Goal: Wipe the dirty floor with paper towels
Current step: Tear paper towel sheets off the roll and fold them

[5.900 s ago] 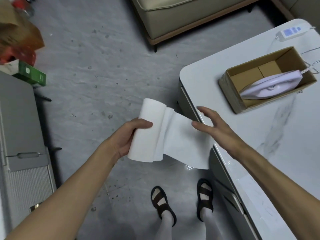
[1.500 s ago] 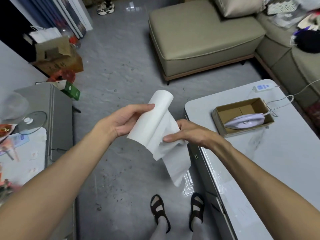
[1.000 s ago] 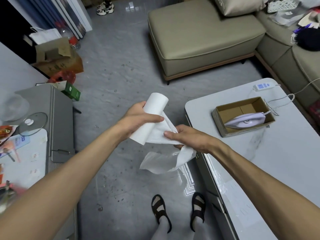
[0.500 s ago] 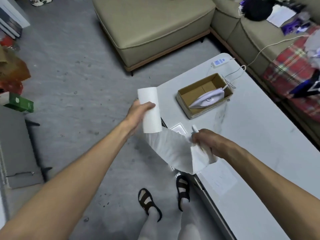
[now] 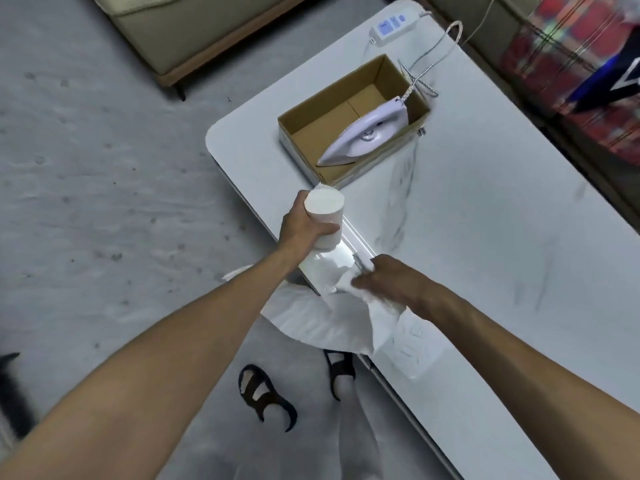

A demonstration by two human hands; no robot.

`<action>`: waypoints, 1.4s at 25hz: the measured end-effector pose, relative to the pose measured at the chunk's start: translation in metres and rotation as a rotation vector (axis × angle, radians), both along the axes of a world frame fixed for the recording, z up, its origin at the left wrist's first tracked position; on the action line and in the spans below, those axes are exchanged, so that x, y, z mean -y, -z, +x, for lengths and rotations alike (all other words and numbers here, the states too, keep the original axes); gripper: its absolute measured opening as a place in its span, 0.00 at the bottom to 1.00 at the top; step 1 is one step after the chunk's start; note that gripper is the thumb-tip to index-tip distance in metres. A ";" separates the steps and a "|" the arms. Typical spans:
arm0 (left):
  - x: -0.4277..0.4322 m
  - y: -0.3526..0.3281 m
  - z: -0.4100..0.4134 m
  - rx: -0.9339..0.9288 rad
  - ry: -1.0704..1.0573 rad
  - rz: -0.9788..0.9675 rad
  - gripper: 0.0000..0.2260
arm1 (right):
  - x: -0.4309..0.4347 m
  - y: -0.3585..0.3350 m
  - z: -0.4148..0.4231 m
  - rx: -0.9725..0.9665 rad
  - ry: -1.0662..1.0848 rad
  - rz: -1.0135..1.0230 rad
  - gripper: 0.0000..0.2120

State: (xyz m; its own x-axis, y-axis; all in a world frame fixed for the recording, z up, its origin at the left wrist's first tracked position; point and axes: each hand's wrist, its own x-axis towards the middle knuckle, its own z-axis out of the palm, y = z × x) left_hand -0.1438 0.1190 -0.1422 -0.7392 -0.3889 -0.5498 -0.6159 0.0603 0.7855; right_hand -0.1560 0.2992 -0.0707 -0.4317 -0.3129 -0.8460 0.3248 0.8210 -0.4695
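My left hand (image 5: 304,227) grips a white paper towel roll (image 5: 325,216) upright over the near edge of the white table (image 5: 485,237). A loose length of paper towel (image 5: 322,320) hangs from it, draped over the table edge. My right hand (image 5: 388,282) pinches and bunches that loose sheet just right of the roll. The grey floor (image 5: 104,188) on the left carries dark specks and smudges.
A cardboard box (image 5: 311,133) holding a white iron (image 5: 363,136) stands on the table behind the roll, its cord running to a power strip (image 5: 393,26). A beige sofa (image 5: 180,26) stands at the back. My sandalled feet (image 5: 266,396) stand by the table edge.
The roll has moved right, from over the floor to upright at the table edge. My right hand has drawn the sheet out and bunched it. The view has swung right and down.
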 end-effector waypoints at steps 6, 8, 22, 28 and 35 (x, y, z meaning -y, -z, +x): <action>-0.022 0.043 0.016 -0.031 0.012 -0.037 0.24 | -0.025 0.040 -0.018 -0.005 0.367 -0.075 0.10; -0.021 0.041 0.018 0.011 0.065 -0.071 0.25 | -0.022 0.036 -0.021 -0.013 0.443 -0.111 0.10; 0.065 -0.160 0.127 0.086 0.398 0.375 0.17 | 0.121 -0.154 -0.001 0.128 0.459 -0.470 0.06; 0.156 -0.348 0.201 -0.193 -0.068 0.191 0.09 | 0.225 -0.315 0.032 0.242 0.127 -0.775 0.23; 0.236 -0.502 0.286 -0.433 -0.568 0.229 0.09 | 0.258 -0.351 0.149 0.342 -0.326 -0.870 0.29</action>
State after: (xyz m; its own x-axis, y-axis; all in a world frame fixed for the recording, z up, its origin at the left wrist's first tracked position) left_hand 0.1417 -0.1175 0.3598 -0.6271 -0.6863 -0.3684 -0.1362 -0.3691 0.9194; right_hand -0.0068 0.0410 0.2805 0.0107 -0.9448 -0.3276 0.3753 0.3074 -0.8744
